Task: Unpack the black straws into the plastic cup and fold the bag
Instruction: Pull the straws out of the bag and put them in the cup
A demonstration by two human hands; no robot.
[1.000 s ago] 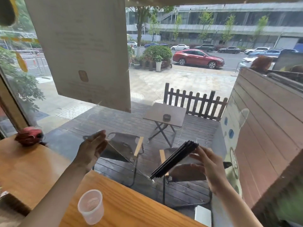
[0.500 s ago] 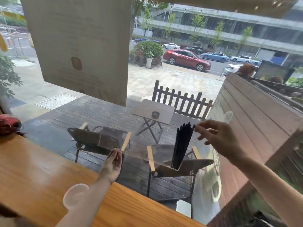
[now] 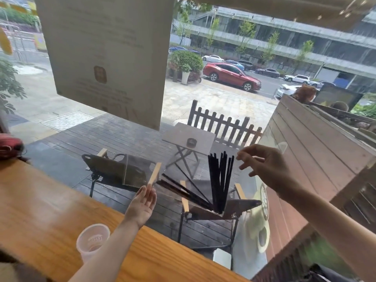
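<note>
From the head view, a wooden worktop (image 3: pixel 46 204) runs along a window, its far edge slanting from the left side down toward the bottom right. A clear plastic cup (image 3: pixel 92 242) stands upright on the worktop near that far edge, just left of the left forearm, which partly covers its right side. The left hand (image 3: pixel 142 204) is raised past the worktop's far edge, palm turned up and fingers loosely spread; its grip is open, though the fingertips seem to touch the near-left edge of a clear bag (image 3: pixel 162 180), and whether they pinch it cannot be told. The bag is see-through and hard to trace; it hangs in the air beyond the far edge, between the two hands. Inside it, the black straws (image 3: pixel 220 180) fan out from a low point at the bag's bottom: one bunch stands almost upright, and a few lean far to the left. The right hand (image 3: pixel 264 165) is held higher, just right of the upright straws' tops, fingers curled and apart, its grip open and not touching the straws. Whether it holds the bag's clear edge cannot be told.
</note>
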